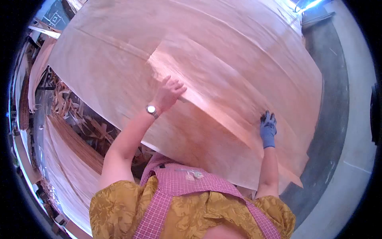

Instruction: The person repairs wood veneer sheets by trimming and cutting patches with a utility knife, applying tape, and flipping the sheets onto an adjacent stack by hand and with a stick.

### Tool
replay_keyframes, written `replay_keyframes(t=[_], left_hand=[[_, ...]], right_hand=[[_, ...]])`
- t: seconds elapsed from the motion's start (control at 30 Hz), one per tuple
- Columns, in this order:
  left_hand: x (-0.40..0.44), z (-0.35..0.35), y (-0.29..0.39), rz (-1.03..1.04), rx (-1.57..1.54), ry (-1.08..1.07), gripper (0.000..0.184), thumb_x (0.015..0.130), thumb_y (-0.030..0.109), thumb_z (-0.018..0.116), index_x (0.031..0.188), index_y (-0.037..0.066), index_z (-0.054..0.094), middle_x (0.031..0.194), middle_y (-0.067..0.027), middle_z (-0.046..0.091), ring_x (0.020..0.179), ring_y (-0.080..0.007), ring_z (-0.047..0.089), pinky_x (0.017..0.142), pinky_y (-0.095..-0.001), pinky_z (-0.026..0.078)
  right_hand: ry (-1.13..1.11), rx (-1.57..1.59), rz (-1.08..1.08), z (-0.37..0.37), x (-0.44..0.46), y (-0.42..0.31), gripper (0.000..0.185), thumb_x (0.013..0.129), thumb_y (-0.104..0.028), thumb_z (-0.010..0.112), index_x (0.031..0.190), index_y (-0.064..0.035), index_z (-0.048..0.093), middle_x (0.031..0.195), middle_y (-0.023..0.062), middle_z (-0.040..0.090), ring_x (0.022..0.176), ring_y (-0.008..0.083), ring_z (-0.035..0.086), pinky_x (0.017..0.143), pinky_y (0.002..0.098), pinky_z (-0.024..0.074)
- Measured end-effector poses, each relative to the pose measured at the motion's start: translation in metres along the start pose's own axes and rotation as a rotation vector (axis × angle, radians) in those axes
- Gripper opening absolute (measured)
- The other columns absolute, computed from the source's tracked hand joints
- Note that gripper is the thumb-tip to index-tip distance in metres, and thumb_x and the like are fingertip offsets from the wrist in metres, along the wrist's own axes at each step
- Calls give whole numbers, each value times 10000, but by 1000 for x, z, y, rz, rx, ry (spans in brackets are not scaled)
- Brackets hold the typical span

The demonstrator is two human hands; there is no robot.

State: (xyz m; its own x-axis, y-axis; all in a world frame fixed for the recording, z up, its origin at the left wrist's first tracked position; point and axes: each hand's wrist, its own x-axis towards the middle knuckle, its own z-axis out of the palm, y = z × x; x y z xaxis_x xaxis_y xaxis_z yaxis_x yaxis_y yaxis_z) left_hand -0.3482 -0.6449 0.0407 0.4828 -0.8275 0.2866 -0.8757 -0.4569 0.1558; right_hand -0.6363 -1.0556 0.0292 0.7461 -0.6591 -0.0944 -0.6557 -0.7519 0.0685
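Observation:
A large, thin pale wood veneer sheet (246, 71) spreads out in front of me. A lifted or folded strip of veneer (207, 109) runs across it diagonally, brightly lit along its ridge. My left hand (171, 92), bare with a watch on the wrist, has its fingers curled over the strip's raised edge; the fingertips are partly hidden. Farther right, my right hand (268, 126) wears a blue glove with dark fingertips. It lies on the veneer with the fingers stretched out, and nothing shows in its grasp.
Stacked veneer (75, 139) and torn veneer scraps (93, 127) lie at the lower left. On the right, a dark grey surface (328, 119) borders the sheet, with a paler curved band outside it. A bright lamp (311, 5) shines at the top right.

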Motion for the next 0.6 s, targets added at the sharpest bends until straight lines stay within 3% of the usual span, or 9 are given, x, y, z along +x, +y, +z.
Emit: replay_keyframes(t=[0.1,0.2,0.3,0.4,0.5,0.6], left_hand=[[-34,28,4,-31,-34,7,279,853,120,554,1099,182,672,1195,-27,641,1193,-211,554,1107,-479,306],[-43,32,5,-41,-42,-35,340,844,119,557,1166,175,650,1273,-50,607,1251,-224,517,1118,-486,288],[-46,36,5,-35,-46,-40,373,829,133,579,1195,172,638,1284,-59,597,1269,-231,498,1120,-476,288],[-40,24,5,-58,-156,-80,404,830,155,592,1234,164,611,1329,-70,558,1280,-239,479,1123,-455,291],[-33,5,-2,-160,-291,-120,515,830,225,619,1328,131,530,1391,-109,494,1318,-268,433,1130,-464,278],[-7,18,-47,-318,-157,6,581,839,271,625,1361,64,473,1418,-142,456,1338,-295,400,1130,-469,275]], right_hand=[[-82,24,29,39,-11,46,547,980,-364,453,1464,-136,341,1466,209,379,1307,411,399,1031,491,407],[-92,45,58,23,-15,41,512,987,-327,441,1436,-87,386,1446,233,398,1310,406,402,1083,473,349],[-35,-28,34,18,-12,37,502,983,-356,458,1425,-128,392,1414,216,440,1257,401,460,992,468,440],[-111,87,179,-16,1,4,448,981,-349,473,1345,-89,477,1291,224,547,1124,396,563,922,459,473],[59,426,-105,1,16,-40,386,960,-304,530,1230,-30,563,1118,222,626,987,391,614,863,441,492],[-15,723,-352,-35,22,-158,299,915,-212,595,1120,4,623,993,218,640,949,365,611,837,420,494]])
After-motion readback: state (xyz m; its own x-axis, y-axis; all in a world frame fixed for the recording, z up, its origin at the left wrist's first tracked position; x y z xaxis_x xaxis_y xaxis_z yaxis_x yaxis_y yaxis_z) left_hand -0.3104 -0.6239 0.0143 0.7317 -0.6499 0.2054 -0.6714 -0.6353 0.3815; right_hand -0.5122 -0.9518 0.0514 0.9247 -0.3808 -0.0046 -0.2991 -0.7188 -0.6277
